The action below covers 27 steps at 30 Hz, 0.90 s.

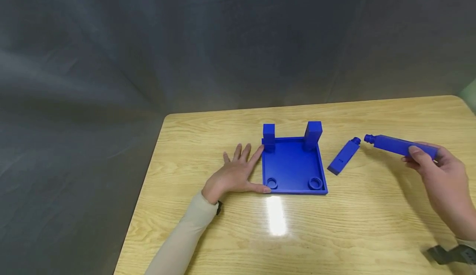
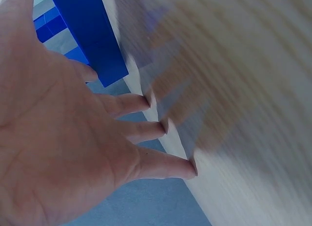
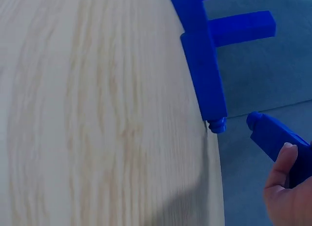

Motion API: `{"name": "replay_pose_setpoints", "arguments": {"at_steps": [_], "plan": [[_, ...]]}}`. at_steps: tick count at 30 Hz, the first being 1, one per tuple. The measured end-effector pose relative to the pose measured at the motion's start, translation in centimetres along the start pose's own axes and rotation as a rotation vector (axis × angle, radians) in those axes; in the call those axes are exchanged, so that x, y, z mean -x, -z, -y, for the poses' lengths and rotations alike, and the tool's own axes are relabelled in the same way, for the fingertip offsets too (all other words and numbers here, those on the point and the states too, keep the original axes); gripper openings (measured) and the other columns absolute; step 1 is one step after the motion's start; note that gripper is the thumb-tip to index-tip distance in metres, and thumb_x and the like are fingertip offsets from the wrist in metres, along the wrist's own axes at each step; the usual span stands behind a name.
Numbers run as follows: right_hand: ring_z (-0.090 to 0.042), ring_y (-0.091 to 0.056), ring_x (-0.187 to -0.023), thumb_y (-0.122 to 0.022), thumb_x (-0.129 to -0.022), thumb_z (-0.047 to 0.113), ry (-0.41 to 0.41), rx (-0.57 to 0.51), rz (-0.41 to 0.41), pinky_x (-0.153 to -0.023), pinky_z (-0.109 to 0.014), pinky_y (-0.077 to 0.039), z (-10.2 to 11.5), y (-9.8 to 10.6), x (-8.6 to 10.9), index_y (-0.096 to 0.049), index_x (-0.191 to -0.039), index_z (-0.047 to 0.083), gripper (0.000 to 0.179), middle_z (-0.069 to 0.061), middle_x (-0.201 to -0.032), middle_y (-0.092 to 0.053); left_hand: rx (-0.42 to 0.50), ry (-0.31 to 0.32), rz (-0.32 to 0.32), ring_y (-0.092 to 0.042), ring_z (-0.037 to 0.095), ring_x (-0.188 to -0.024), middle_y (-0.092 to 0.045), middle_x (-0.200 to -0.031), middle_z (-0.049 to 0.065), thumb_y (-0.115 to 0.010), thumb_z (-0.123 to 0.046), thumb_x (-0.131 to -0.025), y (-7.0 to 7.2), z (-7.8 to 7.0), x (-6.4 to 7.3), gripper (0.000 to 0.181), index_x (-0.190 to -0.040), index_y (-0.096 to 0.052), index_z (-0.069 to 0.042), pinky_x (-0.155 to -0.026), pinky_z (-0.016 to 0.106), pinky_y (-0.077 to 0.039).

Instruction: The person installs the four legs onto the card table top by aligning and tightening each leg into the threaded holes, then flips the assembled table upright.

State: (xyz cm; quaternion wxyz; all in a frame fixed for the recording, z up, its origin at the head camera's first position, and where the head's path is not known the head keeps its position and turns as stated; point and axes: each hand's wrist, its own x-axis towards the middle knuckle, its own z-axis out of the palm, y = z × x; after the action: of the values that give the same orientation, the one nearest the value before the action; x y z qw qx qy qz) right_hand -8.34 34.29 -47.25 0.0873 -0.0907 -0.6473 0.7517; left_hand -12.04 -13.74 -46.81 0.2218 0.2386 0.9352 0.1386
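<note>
A square blue tabletop piece (image 1: 291, 165) with a low rim lies on the table, two blue legs (image 1: 313, 135) standing at its far corners. Threaded round sockets (image 1: 315, 183) show at its two near corners. My left hand (image 1: 238, 175) is spread at its left side, thumb at the near edge and forefinger by the far-left leg; the other fingertips touch the table. In my right hand (image 1: 439, 169) I hold a blue leg (image 1: 398, 144) above the table, its threaded end pointing left. Another loose leg (image 1: 343, 156) lies between the piece and that hand.
The wooden table (image 1: 178, 155) has its far edge along a dark grey curtain (image 1: 238, 43). A bright light reflection falls on the wood in front of the blue piece. Dark wrist straps show on both arms.
</note>
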Motion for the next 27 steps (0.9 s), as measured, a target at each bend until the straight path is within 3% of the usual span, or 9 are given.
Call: {"name": "replay_pose_setpoints", "arguments": {"at_steps": [3,7,20,27], "plan": [[-0.008,-0.077,-0.081,-0.063,-0.107,-0.006,-0.027,-0.215,0.014,-0.079,-0.017,-0.058,0.0,0.0,-0.1,-0.073,-0.108,0.006,0.014,-0.002,-0.097,-0.075,-0.003,-0.008,0.0,0.006,0.053,-0.162,0.0,-0.18,0.025,-0.073,-0.08,-0.089,0.0,0.0,-0.1,0.129,-0.177,0.007,-0.03,-0.113,0.088,-0.004],[-0.012,-0.078,-0.082,-0.06,-0.107,-0.012,-0.026,-0.329,0.064,-0.078,-0.019,-0.06,0.2,-0.3,0.0,-0.074,-0.109,-0.001,0.018,-0.008,-0.095,-0.077,-0.013,-0.007,-0.004,0.005,0.053,-0.162,-0.001,-0.18,0.024,-0.073,-0.08,-0.089,0.0,0.0,-0.2,0.129,-0.177,0.006,-0.029,-0.113,0.088,-0.005],[-0.013,-0.076,-0.09,-0.058,-0.103,-0.02,0.094,-0.37,0.098,-0.082,-0.02,-0.06,0.6,-3.0,0.7,-0.073,-0.124,-0.007,0.029,-0.009,-0.111,-0.074,-0.014,-0.004,-0.009,0.003,0.054,-0.162,-0.002,-0.18,0.025,-0.073,-0.08,-0.089,0.0,0.0,0.0,0.129,-0.177,0.006,-0.03,-0.113,0.089,-0.006],[-0.015,-0.078,-0.091,-0.057,-0.098,-0.028,0.127,-0.401,0.109,-0.08,-0.021,-0.06,0.5,-4.2,1.0,-0.072,-0.117,-0.012,0.029,-0.012,-0.105,-0.076,-0.014,-0.007,-0.011,0.003,0.054,-0.162,-0.002,-0.18,0.025,-0.073,-0.079,-0.089,-0.1,0.1,0.0,0.128,-0.177,0.006,-0.03,-0.113,0.089,-0.006]]}}
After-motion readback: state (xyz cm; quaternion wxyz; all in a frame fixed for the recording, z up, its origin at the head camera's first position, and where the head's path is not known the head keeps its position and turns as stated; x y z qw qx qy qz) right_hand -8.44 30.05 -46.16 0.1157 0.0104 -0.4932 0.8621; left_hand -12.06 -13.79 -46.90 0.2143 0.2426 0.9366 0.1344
